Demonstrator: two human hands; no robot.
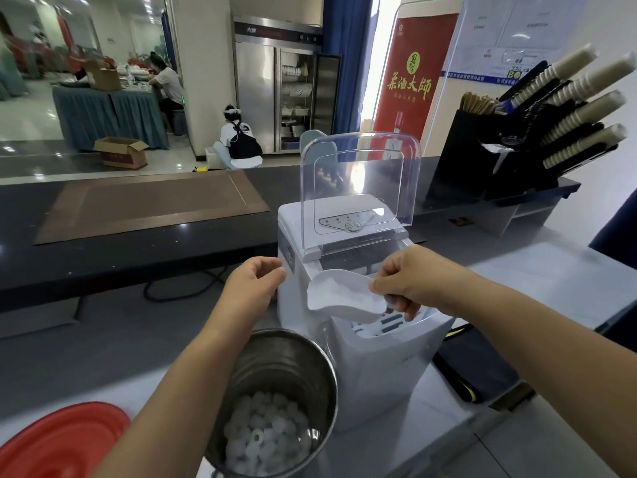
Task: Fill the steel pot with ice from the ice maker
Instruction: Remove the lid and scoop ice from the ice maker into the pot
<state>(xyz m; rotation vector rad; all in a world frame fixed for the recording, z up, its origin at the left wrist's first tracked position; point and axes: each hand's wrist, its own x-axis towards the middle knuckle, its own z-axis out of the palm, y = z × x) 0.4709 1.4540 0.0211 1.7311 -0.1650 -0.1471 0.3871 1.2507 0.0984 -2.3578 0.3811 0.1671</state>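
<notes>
The steel pot point(296, 367) stands at the bottom centre, left of the white ice maker point(375, 360), with several rounded ice pieces point(265, 439) in its bottom. The ice maker's clear lid point(362, 181) is raised upright. My right hand point(410, 277) grips the handle of a white plastic scoop point(341, 296), which hovers over the machine's open ice bin. My left hand point(253, 284) touches the machine's upper left corner with loosely curled fingers and holds nothing.
A red round lid point(65, 439) lies at the bottom left. A dark raised counter with a brown mat point(148, 205) runs behind. Stacks of paper cups in a black rack point(558, 122) stand at the right. A black bag point(475, 363) sits right of the machine.
</notes>
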